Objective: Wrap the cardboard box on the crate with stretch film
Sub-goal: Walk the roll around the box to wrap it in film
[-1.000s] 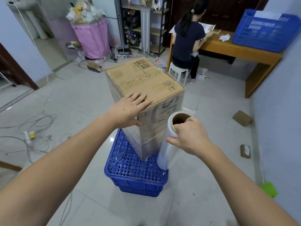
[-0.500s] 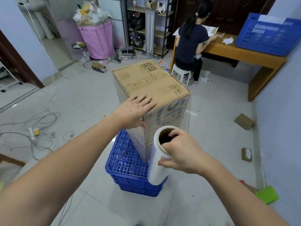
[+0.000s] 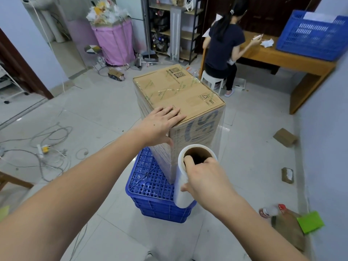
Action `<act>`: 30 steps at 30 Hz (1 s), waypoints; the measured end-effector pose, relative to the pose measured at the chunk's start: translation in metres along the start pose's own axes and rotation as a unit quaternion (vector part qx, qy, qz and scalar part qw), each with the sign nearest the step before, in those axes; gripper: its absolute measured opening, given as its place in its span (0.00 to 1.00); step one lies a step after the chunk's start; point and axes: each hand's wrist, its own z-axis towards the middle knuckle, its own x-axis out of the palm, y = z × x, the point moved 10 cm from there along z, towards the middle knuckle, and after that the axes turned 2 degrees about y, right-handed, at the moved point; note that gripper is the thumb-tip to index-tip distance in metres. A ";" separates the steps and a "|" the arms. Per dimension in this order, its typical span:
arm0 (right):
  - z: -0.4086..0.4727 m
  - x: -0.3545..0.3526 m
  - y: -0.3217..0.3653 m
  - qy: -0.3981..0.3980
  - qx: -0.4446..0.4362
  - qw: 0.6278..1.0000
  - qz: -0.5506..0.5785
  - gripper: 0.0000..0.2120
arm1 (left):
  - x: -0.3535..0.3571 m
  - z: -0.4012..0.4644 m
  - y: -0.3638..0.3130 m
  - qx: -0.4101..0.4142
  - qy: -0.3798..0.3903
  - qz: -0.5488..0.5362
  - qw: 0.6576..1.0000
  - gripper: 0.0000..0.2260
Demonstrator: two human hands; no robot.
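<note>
A tall cardboard box (image 3: pixel 180 91) stands upright on an upturned blue plastic crate (image 3: pixel 150 187) on the floor. Clear film covers its side faces. My left hand (image 3: pixel 160 125) lies flat on the near top corner of the box, fingers spread, thumb down the near edge. My right hand (image 3: pixel 205 178) grips the top of a roll of stretch film (image 3: pixel 183 185), with a finger hooked into its cardboard core. The roll stands upright just in front of the box's near corner. A sheet of film runs from the roll along the box's right face.
A person (image 3: pixel 224 46) sits on a white stool at a wooden desk (image 3: pixel 301 63) behind the box, with a blue crate (image 3: pixel 312 36) on it. Cables (image 3: pixel 47 147) lie on the floor at left. Cardboard scraps (image 3: pixel 284 137) and a green pad (image 3: pixel 310 222) lie at right.
My right hand has carried the roll from the box's right side round toward its near corner, pulling film along the right face. My left hand stays pressed on the box top.
</note>
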 end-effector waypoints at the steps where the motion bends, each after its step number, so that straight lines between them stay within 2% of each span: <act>1: 0.003 -0.002 -0.002 -0.001 0.032 0.999 0.003 0.29 | 0.000 0.000 0.000 0.003 -0.003 0.002 1.000 0.49; 4: 0.011 -0.004 -0.001 0.013 0.094 0.995 -0.029 0.30 | 0.002 0.001 0.002 0.015 -0.013 0.002 1.000 0.50; 8: 0.016 -0.002 0.000 0.038 0.168 0.985 0.011 0.18 | 0.001 0.007 0.006 0.053 -0.039 0.008 0.998 0.51; 14: 0.016 -0.009 0.007 -0.045 0.263 0.964 0.002 0.07 | -0.005 0.015 0.016 0.177 -0.028 -0.033 0.983 0.48; 16: 0.017 -0.012 0.005 -0.078 0.302 0.950 0.016 0.12 | -0.012 0.019 0.014 0.223 -0.048 -0.031 0.973 0.47; 19: 0.019 -0.009 -0.003 -0.095 0.361 0.928 -0.010 0.28 | -0.019 0.025 0.011 0.269 -0.061 -0.020 0.961 0.48; 21: 0.021 -0.008 -0.004 -0.128 0.361 0.924 -0.017 0.30 | -0.017 0.028 0.013 0.273 -0.057 -0.026 0.960 0.49; 24: 0.017 -0.010 0.002 -0.204 0.325 0.923 -0.026 0.27 | -0.013 0.030 0.013 0.271 -0.066 -0.014 0.960 0.49; 27: 0.014 -0.005 0.011 -0.210 0.299 0.931 -0.022 0.23 | -0.013 0.026 0.011 0.277 -0.087 -0.002 0.957 0.48; 30: 0.019 -0.010 0.030 -0.210 0.241 0.946 -0.046 0.25 | -0.010 0.022 0.008 0.277 -0.093 0.007 0.956 0.47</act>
